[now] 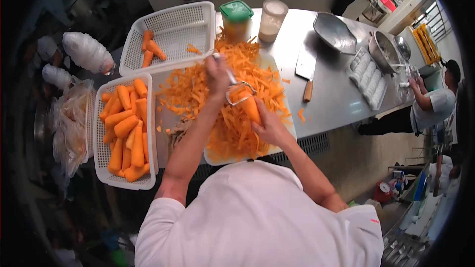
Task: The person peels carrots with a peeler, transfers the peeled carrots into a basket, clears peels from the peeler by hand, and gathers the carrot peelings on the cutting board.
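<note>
L hand (216,73) wrapped round the peeler (231,77) handle; R hand (272,127) grips the carrot (251,111) by its near end, abv the peelings (231,136). Carrot's long axis slants fwd-left from R hand, far end at peeler, twd L hand.

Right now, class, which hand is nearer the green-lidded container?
Left: the left hand, gripping the peeler, is in front of the container; the right hand, holding a carrot, is farther back.
</note>
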`<state>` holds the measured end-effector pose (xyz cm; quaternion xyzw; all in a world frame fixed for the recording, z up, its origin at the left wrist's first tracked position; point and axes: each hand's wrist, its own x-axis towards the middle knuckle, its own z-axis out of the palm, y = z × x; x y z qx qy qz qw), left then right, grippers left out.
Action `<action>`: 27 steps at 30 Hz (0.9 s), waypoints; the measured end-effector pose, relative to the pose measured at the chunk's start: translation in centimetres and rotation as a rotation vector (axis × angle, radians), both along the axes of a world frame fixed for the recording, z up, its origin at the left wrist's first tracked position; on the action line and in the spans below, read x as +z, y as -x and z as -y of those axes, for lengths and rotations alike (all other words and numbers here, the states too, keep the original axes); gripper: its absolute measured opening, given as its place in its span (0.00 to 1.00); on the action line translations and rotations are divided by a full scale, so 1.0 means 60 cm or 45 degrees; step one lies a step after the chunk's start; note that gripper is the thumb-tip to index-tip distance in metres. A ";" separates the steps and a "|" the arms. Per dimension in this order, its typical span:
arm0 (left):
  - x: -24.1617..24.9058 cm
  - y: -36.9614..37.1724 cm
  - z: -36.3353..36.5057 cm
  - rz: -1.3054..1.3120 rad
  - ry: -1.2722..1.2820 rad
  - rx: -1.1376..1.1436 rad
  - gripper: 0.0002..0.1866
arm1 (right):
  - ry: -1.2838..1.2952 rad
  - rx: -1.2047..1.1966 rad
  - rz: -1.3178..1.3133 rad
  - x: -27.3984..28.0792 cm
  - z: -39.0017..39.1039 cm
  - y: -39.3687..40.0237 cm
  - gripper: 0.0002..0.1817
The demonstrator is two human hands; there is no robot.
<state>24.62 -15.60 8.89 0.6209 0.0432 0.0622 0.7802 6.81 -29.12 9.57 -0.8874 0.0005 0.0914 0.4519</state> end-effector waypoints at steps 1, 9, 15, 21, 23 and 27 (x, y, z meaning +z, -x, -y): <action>-0.008 0.002 0.014 0.066 -0.139 -0.062 0.14 | 0.041 0.003 0.047 0.004 -0.003 -0.007 0.40; -0.007 -0.002 0.029 0.035 -0.129 -0.087 0.13 | 0.267 -0.003 0.215 0.004 0.015 -0.015 0.36; -0.028 -0.081 -0.028 -0.093 -0.172 0.220 0.13 | 0.090 -0.039 0.428 0.018 0.045 -0.010 0.37; 0.008 0.014 0.035 0.069 -0.106 -0.223 0.13 | -0.650 -0.069 -0.246 0.010 0.023 -0.013 0.30; -0.052 -0.046 0.001 -0.003 -0.142 0.002 0.13 | -0.567 -0.036 -0.159 0.005 0.023 -0.004 0.31; 0.026 -0.006 -0.003 -0.073 -0.008 0.036 0.14 | -0.415 -0.088 -0.008 0.002 0.031 -0.005 0.32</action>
